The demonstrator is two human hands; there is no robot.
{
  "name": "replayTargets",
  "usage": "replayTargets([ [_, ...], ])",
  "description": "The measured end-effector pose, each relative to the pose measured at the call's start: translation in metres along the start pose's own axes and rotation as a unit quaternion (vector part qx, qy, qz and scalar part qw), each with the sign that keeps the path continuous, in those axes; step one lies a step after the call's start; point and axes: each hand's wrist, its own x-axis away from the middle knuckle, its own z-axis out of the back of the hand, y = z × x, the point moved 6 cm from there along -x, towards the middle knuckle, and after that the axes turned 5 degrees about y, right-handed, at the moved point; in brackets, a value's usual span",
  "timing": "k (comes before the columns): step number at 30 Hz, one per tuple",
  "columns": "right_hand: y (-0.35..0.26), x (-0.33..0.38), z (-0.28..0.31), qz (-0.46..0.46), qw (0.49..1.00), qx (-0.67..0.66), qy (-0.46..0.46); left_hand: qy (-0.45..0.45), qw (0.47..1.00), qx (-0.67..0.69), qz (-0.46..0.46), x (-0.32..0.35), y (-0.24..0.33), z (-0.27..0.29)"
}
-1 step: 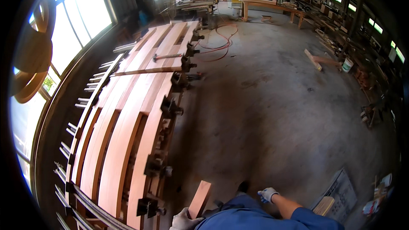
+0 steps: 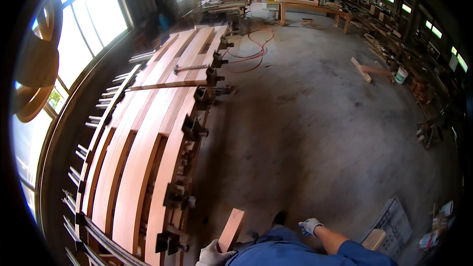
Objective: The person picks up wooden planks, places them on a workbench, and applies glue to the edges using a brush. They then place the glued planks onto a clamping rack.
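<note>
My left hand [image 2: 213,255], in a pale work glove, grips a short wooden block [image 2: 231,230] that points up and away from me. To the right of my body hangs my right hand [image 2: 309,226], gloved with blue at the fingers; its fingers are curled in and nothing shows in them. Left of me lies a long wooden frame of pale planks [image 2: 132,177], held in a row of bar clamps. Dark clamp heads [image 2: 168,242] line its near side, close to the left hand. A hammer [image 2: 190,69] rests on the far planks beside a wooden crosspiece [image 2: 167,85].
A grey panel or crate [image 2: 396,226] with a wood piece [image 2: 374,239] stands at lower right. Metal clamp bars [image 2: 106,236] stick out along the frame's left side. A red hose [image 2: 263,51] curls on the floor ahead. Farther right are joined timbers [image 2: 364,69] and a bucket [image 2: 401,75].
The clamped frame sits very slightly farther left in the picture. Both hands look the same, the left still around the wooden block.
</note>
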Motion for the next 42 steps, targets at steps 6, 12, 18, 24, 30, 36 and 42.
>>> replayTargets([
  [6, -0.005, -0.06, 0.107, -0.037, 0.988, -0.139, 0.057, -0.119, 0.98, -0.152, 0.052, -0.107, 0.09, -0.044],
  [12, -0.027, -0.112, 0.148, -0.07, 0.97, -0.22, 0.071, -0.139, 0.967, -0.211, 0.018, -0.208, 0.127, -0.08],
  [18, -0.055, -0.139, 0.174, -0.122, 0.953, -0.27, 0.065, -0.18, 0.961, -0.208, 0.024, -0.341, 0.167, -0.117],
  [24, -0.057, -0.194, 0.23, -0.206, 0.934, -0.29, 0.038, -0.211, 0.955, -0.187, -0.096, -0.51, 0.28, -0.16],
  [30, -0.245, -0.148, 0.299, -0.154, 0.976, -0.14, 0.065, -0.2, 0.938, -0.174, -0.224, -0.652, 0.438, -0.202],
  [36, -0.212, -0.275, 0.311, -0.103, 0.991, 0.09, 0.004, -0.253, 0.935, -0.202, -0.143, -0.8, 0.5, -0.275],
  [42, -0.289, -0.393, 0.426, -0.086, 0.992, 0.09, -0.026, -0.191, 0.934, -0.296, 0.056, -0.911, 0.364, -0.299],
])
